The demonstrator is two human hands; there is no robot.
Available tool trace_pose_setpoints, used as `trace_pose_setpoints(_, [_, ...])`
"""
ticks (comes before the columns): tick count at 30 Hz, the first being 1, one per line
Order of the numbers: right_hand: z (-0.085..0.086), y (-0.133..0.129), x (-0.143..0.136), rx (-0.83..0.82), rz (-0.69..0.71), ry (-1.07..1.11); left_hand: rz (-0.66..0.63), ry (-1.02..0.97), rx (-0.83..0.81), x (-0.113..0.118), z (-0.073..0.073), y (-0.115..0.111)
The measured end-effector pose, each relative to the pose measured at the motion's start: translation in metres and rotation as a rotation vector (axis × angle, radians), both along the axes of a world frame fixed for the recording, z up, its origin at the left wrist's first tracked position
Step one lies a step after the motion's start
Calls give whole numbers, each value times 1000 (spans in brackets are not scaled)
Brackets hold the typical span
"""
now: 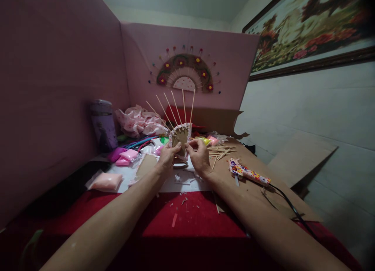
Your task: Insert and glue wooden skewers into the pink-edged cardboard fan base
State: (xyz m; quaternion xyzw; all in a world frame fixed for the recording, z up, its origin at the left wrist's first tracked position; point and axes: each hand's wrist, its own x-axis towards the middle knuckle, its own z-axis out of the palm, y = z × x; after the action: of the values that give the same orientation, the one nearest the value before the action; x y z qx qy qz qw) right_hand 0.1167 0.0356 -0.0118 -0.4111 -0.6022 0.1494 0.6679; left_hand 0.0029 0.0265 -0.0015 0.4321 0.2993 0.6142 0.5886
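My left hand grips a small cardboard piece by its lower left, thumb on the bare brown face. White fabric trims the curved edge of this piece. Several thin wooden sticks fan upward from that edge. At its right side, the fingers of my right hand are pinched together against the edge; whether a further small thing is between them is hidden. Below and to the left, a second cardboard piece with a pale border lies on white paper.
A floral glue gun and loose sticks lie on cardboard at right. Clay packets, crumpled pink fabric and a purple tumbler stand left. A decorated fan hangs on the pink panel behind. Scraps dot the red cloth.
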Motion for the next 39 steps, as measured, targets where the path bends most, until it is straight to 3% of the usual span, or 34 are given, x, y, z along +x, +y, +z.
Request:
trace_pose_setpoints(8, [-3,4,-1,-280,331,221,-19,-111,10,0,7,-3])
trace_pose_setpoints(14, [-2,-1,-4,-348,550,299,-109,-127,-1,2,7,-8])
trace_pose_setpoints(23, [-5,-1,-5,-402,615,389,-154,25,-87,3,5,-11])
trace_pose_setpoints(26, [-5,1,-6,-374,577,406,30,93,26,2,3,-6])
trace_pose_setpoints(29, [-5,1,-6,-372,512,420,450,213,226,-1,4,1])
trace_pose_setpoints(31, [-4,0,-5,-376,488,417,657,324,322,-4,4,6])
trace_pose_setpoints(39, [-6,1,-6,-317,522,350,909,884,613,-10,3,4])
